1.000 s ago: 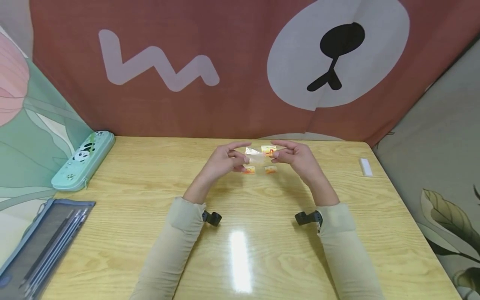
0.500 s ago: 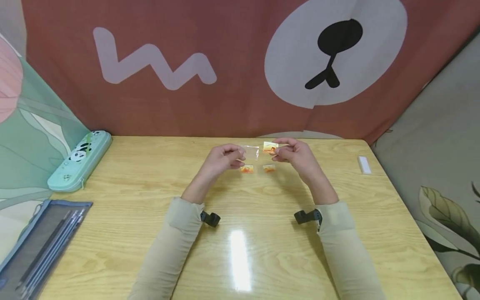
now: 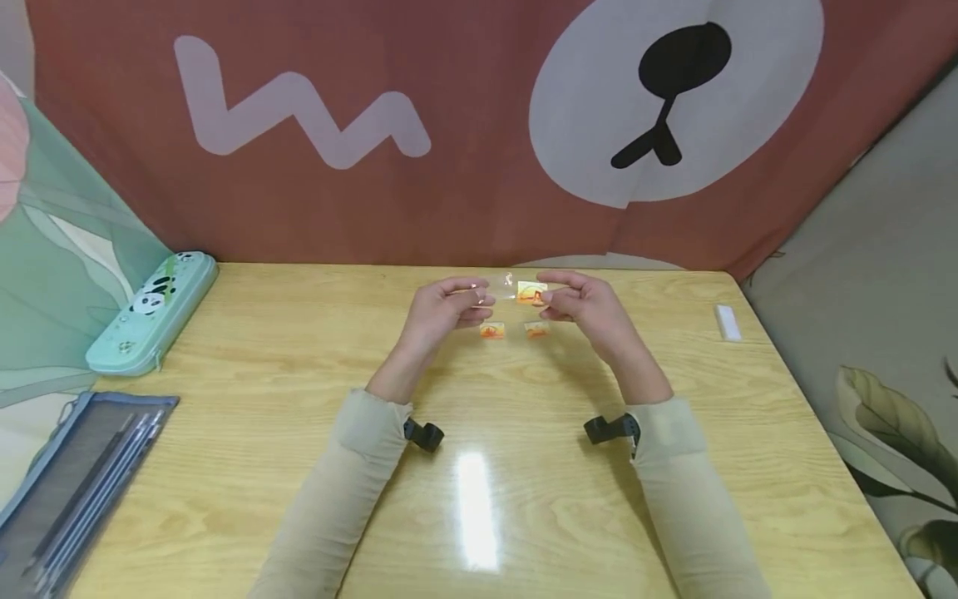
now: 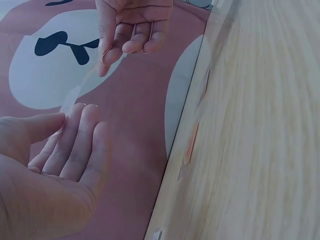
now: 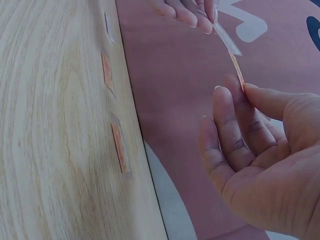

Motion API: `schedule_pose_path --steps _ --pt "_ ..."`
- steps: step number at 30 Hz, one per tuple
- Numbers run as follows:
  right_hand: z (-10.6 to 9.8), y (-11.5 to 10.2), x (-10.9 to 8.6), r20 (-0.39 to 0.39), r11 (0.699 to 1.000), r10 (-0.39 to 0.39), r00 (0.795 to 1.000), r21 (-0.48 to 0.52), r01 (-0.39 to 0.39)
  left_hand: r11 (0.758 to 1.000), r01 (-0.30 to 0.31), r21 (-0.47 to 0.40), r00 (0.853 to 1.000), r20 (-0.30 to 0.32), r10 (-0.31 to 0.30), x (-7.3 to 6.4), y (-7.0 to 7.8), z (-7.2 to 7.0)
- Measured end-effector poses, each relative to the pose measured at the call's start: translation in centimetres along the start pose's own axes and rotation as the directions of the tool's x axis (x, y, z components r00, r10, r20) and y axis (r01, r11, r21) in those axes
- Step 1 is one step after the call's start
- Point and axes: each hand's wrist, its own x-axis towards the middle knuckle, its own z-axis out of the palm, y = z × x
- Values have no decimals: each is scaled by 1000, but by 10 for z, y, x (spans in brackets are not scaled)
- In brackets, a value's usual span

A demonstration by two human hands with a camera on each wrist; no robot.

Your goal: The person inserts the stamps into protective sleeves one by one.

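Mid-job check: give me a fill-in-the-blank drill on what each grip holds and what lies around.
1. The ____ grip pinches an orange card.
2. The clear film is held by the ____ grip.
3. In the head view, ____ other orange cards show on the table.
4. The animal on the pencil case is a ____.

Missing words: right; left; two; panda.

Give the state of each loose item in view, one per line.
Clear sleeve: held up, pinched by the left hand
Held orange card: pinched by the right hand; inside sleeve or not, unclear
Lower-left card: lying on table
Lower-right card: lying on table
Panda case: appears closed
Mesh pouch: slim sticks inside; open or closed unclear
White block: lying on table
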Motion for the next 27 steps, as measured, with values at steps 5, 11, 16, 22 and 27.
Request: schedule_pose_path --steps 5,11,16,22,27 --pt "-1 0 2 -9 999 22 1000 25 -22 1000 31 1 1000 4 -31 0 3 2" --pt "0 2 4 -4 998 30 1000 63 -30 999 45 0 999 17 -45 0 2 6" --pt "0 1 2 4 997 32 999 69 -32 999 50 0 999 16 -50 0 2 9" --pt "0 -1 1 2 997 37 999 72 -37 999 42 25 999 28 -42 -2 4 10" --pt "1 -2 0 1 996 41 999 83 -41 997 47 55 998 32 -49 -1 3 8"
